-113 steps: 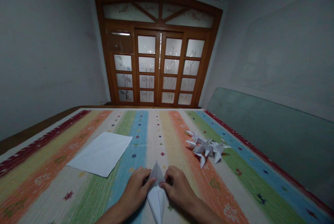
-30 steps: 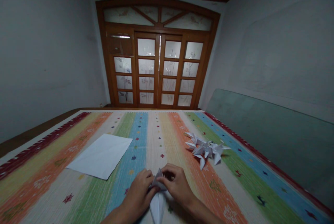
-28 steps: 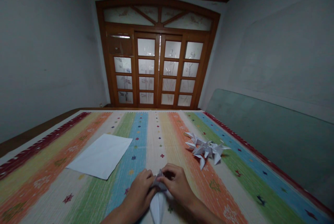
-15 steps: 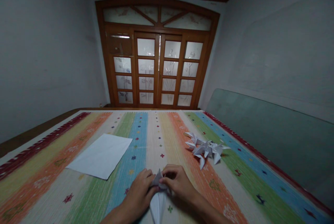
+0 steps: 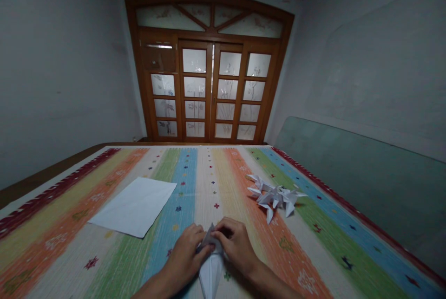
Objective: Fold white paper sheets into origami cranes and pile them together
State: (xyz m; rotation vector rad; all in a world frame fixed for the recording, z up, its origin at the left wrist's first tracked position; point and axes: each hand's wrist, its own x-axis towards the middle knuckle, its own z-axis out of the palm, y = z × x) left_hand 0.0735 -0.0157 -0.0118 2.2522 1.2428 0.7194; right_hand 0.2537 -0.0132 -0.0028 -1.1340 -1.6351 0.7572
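A white folded paper, narrow and pointed at both ends, lies on the cloth near the front edge of the view. My left hand grips its left side, with the thumb pressed on the fold. On the other side, my right hand pinches the upper part between thumb and fingers. The paper's far tip stands up between both hands. Parts of the folds are hidden under my fingers. Several folded white paper pieces with pointed ends sit in a cluster beyond my right hand.
A stack or sheet of white square paper lies at the left. Beneath everything spreads a striped tablecloth. A pale green panel stands along the table's right side, and wooden glazed doors are behind the far edge.
The right thumb and fingers have shifted slightly left and up along the paper's upper part. My left hand keeps nearly the same hold. The view has tilted a little.
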